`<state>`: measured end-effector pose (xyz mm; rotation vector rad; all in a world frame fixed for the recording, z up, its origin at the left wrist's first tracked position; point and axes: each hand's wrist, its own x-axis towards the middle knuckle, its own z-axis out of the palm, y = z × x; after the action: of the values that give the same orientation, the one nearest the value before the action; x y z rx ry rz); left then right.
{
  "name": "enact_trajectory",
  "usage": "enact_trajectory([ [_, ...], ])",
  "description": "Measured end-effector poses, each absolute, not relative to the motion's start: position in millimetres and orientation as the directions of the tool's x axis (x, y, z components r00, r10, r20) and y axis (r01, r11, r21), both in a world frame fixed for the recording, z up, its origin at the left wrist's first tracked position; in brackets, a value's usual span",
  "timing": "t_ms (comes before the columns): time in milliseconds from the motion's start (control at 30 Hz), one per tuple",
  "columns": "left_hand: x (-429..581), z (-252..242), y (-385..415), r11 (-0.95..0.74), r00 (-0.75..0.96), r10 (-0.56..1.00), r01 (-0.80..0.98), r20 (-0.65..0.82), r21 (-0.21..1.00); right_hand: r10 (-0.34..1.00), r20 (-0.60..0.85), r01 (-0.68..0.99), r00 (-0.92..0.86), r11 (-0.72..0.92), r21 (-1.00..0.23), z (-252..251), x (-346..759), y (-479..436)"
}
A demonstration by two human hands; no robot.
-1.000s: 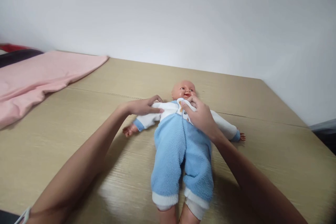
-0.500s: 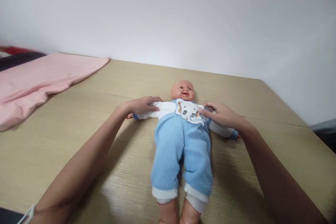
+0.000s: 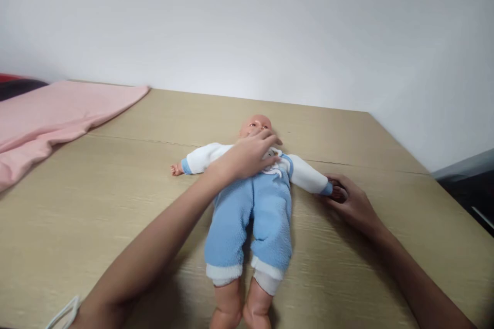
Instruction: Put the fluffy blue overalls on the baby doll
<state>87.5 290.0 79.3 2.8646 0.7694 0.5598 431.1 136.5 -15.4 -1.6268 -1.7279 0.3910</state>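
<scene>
A baby doll (image 3: 250, 211) in a blue and white fleece suit lies on its back on the table (image 3: 116, 200), arms spread. My left hand (image 3: 257, 154) rests over its upper chest, fingers apart, hiding its mouth and most of the elephant patch. At the right, my right hand (image 3: 345, 198) is closed round the doll's hand (image 3: 337, 194), just past the blue cuff of the white sleeve (image 3: 309, 174). The doll's other hand (image 3: 176, 169) lies free on the table.
A pink cloth (image 3: 69, 113) lies at the table's left, with something dark and red (image 3: 19, 86) behind it. Behind the table stands a pale wall (image 3: 247, 31). A dark object (image 3: 471, 200) is beyond the right edge.
My left hand has moved right, from the doll's sleeve onto its chest. My right hand has gone from its shoulder out to its hand and closed round it. The view has shifted slightly.
</scene>
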Motion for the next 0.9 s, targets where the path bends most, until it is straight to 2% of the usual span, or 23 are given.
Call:
enact_trajectory([
  [167, 131, 54, 303, -0.889, 0.865, 0.422, 0.337, 0.27, 0.309, 0.936, 0.305, 0.451, 0.175, 0.199, -0.87, -15, 431, 149],
  [300, 124, 52, 302, -0.899, 0.843, 0.372, 0.224, 0.389, 0.376, 0.928, 0.297, 0.285, 0.225, 0.228, -0.931, -4, 426, 167],
  [400, 118, 54, 298, -0.934, 0.86, 0.262, 0.112, 0.438, 0.34, 0.91, 0.335, 0.291, 0.245, 0.26, -0.921, 19, 412, 185],
  [533, 115, 51, 296, -0.97, 0.833, 0.142, 0.009, 0.535, 0.243, 0.916, 0.37, 0.308, 0.157, 0.31, -0.899, 48, 386, 210],
  [733, 105, 47, 293, -0.998, 0.782, 0.057, 0.03, 0.62, 0.055, 0.933, 0.36, 0.341, -0.013, 0.343, -0.875, 47, 350, 226],
  [833, 103, 46, 291, -0.998, 0.785, 0.062, 0.045, 0.616, 0.043, 0.919, 0.38, 0.423, -0.103, 0.386, -0.82, 41, 341, 219],
  [900, 103, 47, 289, -0.996, 0.771, 0.075, 0.03, 0.632, 0.081, 0.914, 0.377, 0.457, -0.151, 0.403, -0.793, 42, 340, 212],
])
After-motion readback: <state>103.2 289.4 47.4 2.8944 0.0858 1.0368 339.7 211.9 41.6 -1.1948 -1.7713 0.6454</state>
